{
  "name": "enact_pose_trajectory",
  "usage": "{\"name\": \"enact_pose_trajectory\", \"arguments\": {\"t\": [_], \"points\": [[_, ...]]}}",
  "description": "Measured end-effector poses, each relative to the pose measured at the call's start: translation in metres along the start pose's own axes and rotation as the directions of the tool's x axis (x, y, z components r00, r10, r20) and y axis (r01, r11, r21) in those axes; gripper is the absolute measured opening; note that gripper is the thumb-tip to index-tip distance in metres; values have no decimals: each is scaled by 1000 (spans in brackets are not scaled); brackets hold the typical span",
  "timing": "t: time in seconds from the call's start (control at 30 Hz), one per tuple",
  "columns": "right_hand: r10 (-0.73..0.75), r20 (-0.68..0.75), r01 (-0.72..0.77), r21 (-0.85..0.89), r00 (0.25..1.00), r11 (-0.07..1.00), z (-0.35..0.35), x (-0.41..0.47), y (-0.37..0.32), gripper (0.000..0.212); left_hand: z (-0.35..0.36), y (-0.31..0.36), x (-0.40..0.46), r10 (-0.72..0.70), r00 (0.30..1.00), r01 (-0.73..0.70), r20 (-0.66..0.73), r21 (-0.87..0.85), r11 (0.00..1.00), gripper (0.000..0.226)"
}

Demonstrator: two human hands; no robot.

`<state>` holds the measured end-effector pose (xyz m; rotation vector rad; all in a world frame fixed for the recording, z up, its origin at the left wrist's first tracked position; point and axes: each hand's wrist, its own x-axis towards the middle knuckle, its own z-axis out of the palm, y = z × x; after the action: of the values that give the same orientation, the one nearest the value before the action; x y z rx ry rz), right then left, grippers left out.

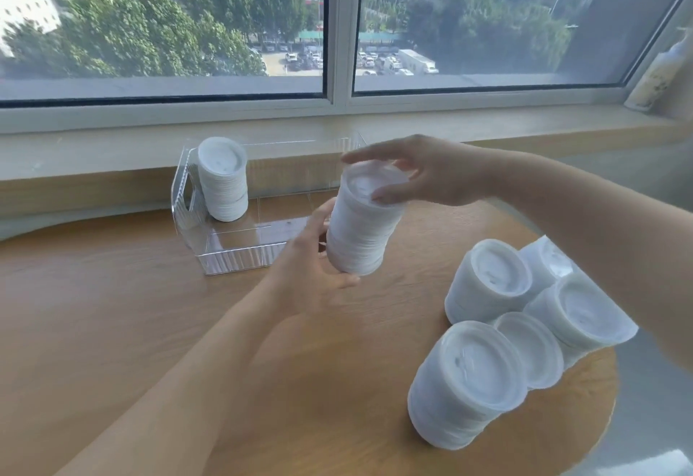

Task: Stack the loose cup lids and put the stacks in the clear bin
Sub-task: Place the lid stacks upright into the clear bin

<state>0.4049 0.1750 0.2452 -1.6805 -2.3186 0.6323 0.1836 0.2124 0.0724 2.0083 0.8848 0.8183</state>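
Note:
A tall stack of white cup lids (362, 224) hangs tilted in the air just right of the clear bin (240, 256). My left hand (313, 269) grips its lower end from the left and below. My right hand (420, 171) holds its top, thumb on the top lid's near edge and fingers over the far edge. Another lid stack (224, 179) stands upright in the bin's back left corner. Several more lid stacks (465, 385) stand grouped on the wooden table at the right, one of them (487, 282) further back.
The round wooden table (150, 325) butts against a window sill (112, 153). A patterned bottle (654, 77) leans in the sill's far right corner. The table's right edge curves close behind the grouped stacks.

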Motion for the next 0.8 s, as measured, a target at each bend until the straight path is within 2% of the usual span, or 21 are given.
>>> {"name": "enact_pose_trajectory", "arguments": {"t": [0.13, 0.3, 0.57, 0.8], "points": [[0, -61, 8, 133, 998, 991, 2, 41, -7, 64, -34, -16, 19, -18, 995, 22, -94, 42, 999, 116], [69, -138, -36, 229, 988, 973, 15, 100, -2, 70, -62, -37, 45, -74, 986, 88, -149, 86, 992, 116], [161, -146, -91, 400, 976, 912, 42, 176, 24, 71, -78, -80, 84, -178, 975, 191, -136, 96, 977, 115], [200, -52, -138, 550, 978, 824, 69, 213, 35, 59, -82, -110, 103, -276, 946, 304, -171, 166, 938, 112]]}}
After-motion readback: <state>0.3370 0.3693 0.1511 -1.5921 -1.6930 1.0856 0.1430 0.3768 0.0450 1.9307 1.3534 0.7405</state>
